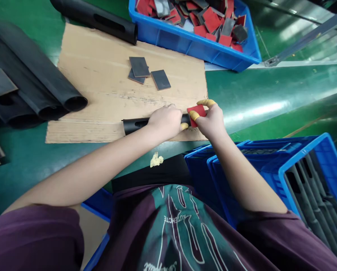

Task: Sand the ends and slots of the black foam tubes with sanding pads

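My left hand (166,121) is wrapped round a black slotted tube (133,125) that lies along the front of the cardboard sheet. At the tube's right end my right hand (212,118) pinches a red square pad (196,111) between thumb and finger, both in yellow finger covers. The pad is against or right beside the tube's end; I cannot tell if it touches. Yellow also shows on my left thumb. Farther back on the cardboard (100,82) lie three dark square pads (161,79), two of them overlapping.
A blue bin (168,34) of red and grey pads stands at the back. Black tubes (41,71) are piled at left, and another tube (100,22) lies at the back. Blue crates (287,158) with grey tubes sit at my right. A yellowish crumpled lump (156,160) lies near the table edge.
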The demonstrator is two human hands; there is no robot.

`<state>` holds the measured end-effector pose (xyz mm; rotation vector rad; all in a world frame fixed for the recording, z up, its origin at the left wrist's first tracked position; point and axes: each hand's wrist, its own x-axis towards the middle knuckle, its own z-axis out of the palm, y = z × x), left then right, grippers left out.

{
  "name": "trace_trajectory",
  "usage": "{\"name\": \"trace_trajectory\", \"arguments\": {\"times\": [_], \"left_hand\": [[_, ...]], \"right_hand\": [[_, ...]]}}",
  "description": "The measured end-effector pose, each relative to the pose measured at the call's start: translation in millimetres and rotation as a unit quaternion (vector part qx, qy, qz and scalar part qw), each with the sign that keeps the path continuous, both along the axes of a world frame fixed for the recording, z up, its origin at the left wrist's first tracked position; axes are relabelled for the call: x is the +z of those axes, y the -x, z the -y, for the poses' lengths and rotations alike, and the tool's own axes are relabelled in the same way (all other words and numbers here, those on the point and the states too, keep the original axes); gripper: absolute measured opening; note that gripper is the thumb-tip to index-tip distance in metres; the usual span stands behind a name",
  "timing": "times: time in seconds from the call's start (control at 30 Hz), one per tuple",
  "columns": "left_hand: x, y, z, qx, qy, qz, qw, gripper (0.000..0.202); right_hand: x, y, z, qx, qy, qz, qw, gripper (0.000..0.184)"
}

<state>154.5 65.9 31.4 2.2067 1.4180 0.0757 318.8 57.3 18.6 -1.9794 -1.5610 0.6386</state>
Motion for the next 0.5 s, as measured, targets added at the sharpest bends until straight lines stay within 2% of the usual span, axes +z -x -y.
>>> {"name": "trace_trajectory", "arguments": {"times": [0.17,0.37,0.5], "left_hand": [[0.6,-0.6,-0.1,0.005,0.014,0.014,1.0,0.038],[-1.8,-0.2,-1.1,0.012,0.0,0.014,1.0,0.04],[-0.1,-0.1,-2.6,0.002,0.015,0.007,1.0,0.04]], "right_hand": [[2.2,4.8,10.0,-0.022,0.025,-0.056,0.998,0.034],[-0.1,5.3,4.2,-0.028,-0.011,-0.023,0.999,0.032],[-7.7,-1.6,15.7,-0.023,0.007,-0.042,0.999,0.034]]}}
